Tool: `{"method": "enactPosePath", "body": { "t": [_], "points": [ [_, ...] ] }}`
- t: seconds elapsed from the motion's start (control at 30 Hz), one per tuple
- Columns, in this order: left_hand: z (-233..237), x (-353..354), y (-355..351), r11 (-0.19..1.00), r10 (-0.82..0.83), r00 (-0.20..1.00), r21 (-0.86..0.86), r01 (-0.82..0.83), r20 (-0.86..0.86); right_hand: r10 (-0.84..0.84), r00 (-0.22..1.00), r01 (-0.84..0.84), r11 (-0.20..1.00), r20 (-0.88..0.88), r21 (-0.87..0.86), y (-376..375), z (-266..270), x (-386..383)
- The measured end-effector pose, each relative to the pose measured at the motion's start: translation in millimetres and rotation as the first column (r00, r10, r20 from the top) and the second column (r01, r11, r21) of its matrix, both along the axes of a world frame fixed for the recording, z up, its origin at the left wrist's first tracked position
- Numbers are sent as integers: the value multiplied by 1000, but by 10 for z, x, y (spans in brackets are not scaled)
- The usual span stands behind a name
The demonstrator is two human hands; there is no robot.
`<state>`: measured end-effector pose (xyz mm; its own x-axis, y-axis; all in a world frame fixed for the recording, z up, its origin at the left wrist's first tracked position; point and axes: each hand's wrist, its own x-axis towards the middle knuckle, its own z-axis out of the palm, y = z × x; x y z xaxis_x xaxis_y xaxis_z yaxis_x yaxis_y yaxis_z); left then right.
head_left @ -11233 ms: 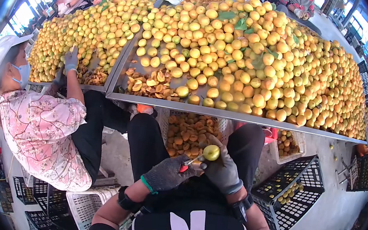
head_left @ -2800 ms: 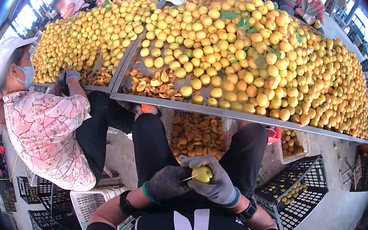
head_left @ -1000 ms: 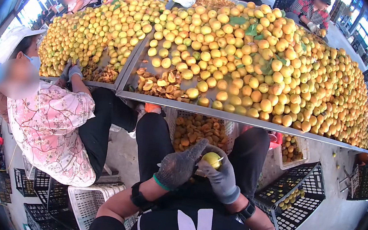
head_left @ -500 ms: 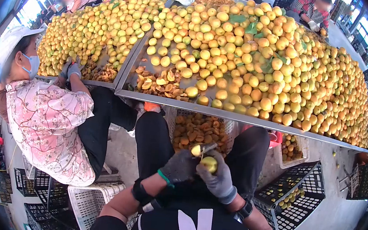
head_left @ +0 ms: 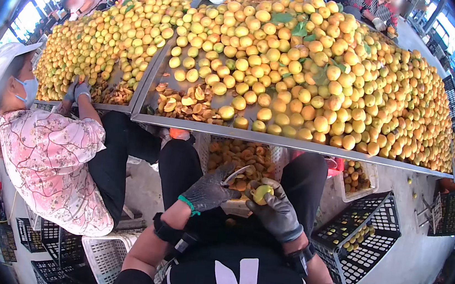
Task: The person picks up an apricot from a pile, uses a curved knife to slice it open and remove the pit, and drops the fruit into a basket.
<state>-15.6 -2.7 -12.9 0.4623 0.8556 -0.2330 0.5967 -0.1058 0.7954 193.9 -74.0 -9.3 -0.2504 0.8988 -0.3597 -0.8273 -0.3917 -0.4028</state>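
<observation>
My left hand (head_left: 210, 189), in a dark grey glove with a green band at the wrist, is closed on what looks like a small knife (head_left: 242, 171). Its thin, pale blade looks curved and is smeared by motion; the handle is hidden in the fingers. My right hand (head_left: 278, 214), also in a grey glove, grips a yellow-green apricot (head_left: 262, 194) between thumb and fingers. Both hands are above my lap, slightly apart. Just beyond them, a white basket (head_left: 202, 151) under the table edge contains halved apricots (head_left: 245, 158).
A metal-rimmed table (head_left: 294, 144) bears a large heap of apricots (head_left: 354, 94) and cut pieces (head_left: 187, 103). A co-worker (head_left: 52, 151) sits at left, gloved hands at the fruit. Black crates (head_left: 362, 228) stand right, a white crate (head_left: 104, 256) lower left. Other people sit across the table.
My hands have moved apart, the left going left and forward. The cut apricot piece near my left fingers is gone from there. The view has shifted slightly.
</observation>
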Motion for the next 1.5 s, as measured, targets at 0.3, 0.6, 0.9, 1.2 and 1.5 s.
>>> {"method": "enactPosePath", "body": {
  "t": [0.3, 0.6, 0.9, 1.2, 1.5],
  "points": [
    [562, -71, -238, 842, 40, 978, -534, 78, 205, -59, 958, -27, 955, 280, 295, 60, 26, -33],
    [649, -45, -390, 983, -84, 984, -149, 108, 156, 189, 962, -239, 932, 196, 272, 60, 301, -19],
    [654, -8, -434, 987, -145, 984, -50, 150, 102, 225, 815, -420, 865, 535, 276, 50, 246, 22],
    [670, 14, -458, 979, -183, 971, -57, 194, 154, 198, 889, -373, 835, 412, 403, 74, 299, -37],
    [732, 33, -447, 981, -193, 970, 41, 189, 149, 177, 893, -345, 860, 415, 376, 17, 244, 37]
  ]
}}
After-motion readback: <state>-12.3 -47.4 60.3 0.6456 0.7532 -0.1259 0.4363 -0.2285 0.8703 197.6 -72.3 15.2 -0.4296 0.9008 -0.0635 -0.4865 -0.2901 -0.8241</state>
